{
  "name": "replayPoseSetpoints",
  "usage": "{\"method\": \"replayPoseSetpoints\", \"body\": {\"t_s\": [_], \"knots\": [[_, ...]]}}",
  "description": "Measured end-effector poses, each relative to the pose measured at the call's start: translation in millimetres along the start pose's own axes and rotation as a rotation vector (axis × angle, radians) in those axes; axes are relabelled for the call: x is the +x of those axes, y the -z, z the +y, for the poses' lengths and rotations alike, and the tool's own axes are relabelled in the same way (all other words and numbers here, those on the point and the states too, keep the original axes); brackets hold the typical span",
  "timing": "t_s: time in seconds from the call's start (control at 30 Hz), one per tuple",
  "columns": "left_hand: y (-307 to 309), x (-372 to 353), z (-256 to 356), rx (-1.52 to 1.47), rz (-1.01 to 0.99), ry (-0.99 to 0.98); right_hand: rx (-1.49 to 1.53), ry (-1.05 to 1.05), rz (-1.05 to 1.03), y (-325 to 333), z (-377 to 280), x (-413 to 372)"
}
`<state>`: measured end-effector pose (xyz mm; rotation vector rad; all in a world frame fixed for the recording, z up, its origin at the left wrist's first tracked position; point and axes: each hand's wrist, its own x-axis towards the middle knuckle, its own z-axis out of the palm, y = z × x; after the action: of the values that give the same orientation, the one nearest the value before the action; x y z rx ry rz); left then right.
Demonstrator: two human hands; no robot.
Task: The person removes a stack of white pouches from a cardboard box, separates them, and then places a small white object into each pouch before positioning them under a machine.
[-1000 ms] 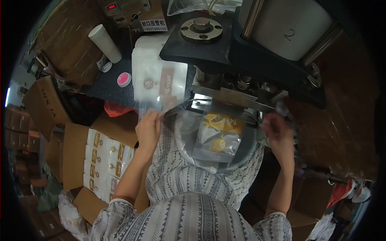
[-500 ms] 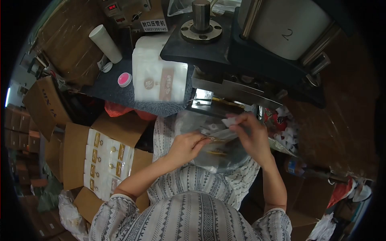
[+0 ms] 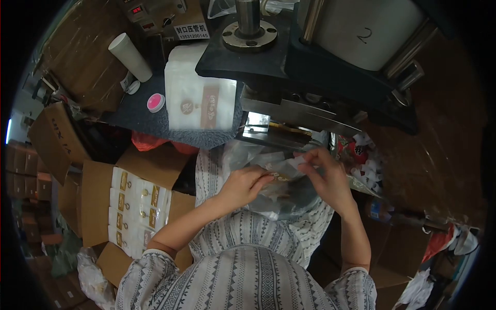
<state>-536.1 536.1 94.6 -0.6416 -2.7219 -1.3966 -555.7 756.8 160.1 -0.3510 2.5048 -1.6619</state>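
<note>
Far left: stacked brown cardboard cartons (image 3: 51, 137), matte and creased. Just right of them, an open carton (image 3: 95, 201) packed with flat white pouches (image 3: 134, 204), glossy, each printed with a brown-gold strip, laid in overlapping rows. Above, on a dark speckled mat (image 3: 137, 116): a tapered white paper cup (image 3: 129, 56), a small round pink lid (image 3: 155, 102), and a neat pouch stack (image 3: 199, 98), white and rectangular with a brown band. Behind and rightward, a heavy press machine (image 3: 310, 62): dark painted metal frame, round steel flange on top, pale cylinder marked "2".

At centre, over the lap: left hand (image 3: 243, 185), fingers curled together and pinched on the left end of a thin translucent pouch (image 3: 281, 173), crinkly film with a gold-brown print. Long axis running left to right, right end tipped slightly up toward the machine. Held just above a clear plastic bag (image 3: 281, 204) resting on the patterned garment. Right hand (image 3: 329, 178), thumb and fingertips closed on the pouch's pale right end. Cannot tell which end carries the opening.

Further right, beside the right hand, a heap of small white caps (image 3: 368, 168), rounded and smooth.
</note>
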Motion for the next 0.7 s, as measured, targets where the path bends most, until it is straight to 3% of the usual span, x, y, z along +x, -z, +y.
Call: {"method": "replayPoseSetpoints", "body": {"t_s": [0.07,0.13,0.17,0.23,0.33,0.37,0.4,0.43,0.5,0.57,0.6,0.7], "knots": [[-6,6,-3,-0.06,-0.022,0.038,-0.118,0.06,0.125,1,9,0],[-13,16,-9,-0.466,-0.113,0.476,-0.232,0.126,0.239,9,12,0],[-14,23,-15,-0.466,-0.11,0.477,-0.32,0.127,0.235,18,12,-3],[-16,38,-26,-0.778,-0.138,0.607,-0.408,0.125,0.235,29,14,-11],[-18,48,-13,-0.776,-0.022,0.697,-0.626,-0.032,0.217,44,31,-17],[-18,46,-15,-0.775,-0.025,0.7,-0.925,-0.025,0.378,49,54,-12],[-17,42,-17,-0.674,-0.021,0.61,-1.224,-0.017,0.54,54,74,-9],[-14,39,-19,-0.573,-0.017,0.515,-1.224,-0.02,0.541,58,87,-8],[20,47,-23,-0.334,0.288,0.39,-1.135,-0.246,0.295,66,102,-2],[53,47,-69,0.684,0.508,-0.013,-1.048,-0.243,0.284,63,86,-4],[54,37,-76,0.829,0.322,0.198,-0.961,-0.241,0.281,63,76,-6],[41,4,-79,0.805,0.183,0.04,-1.144,-0.286,0.358,67,49,-22]]}}
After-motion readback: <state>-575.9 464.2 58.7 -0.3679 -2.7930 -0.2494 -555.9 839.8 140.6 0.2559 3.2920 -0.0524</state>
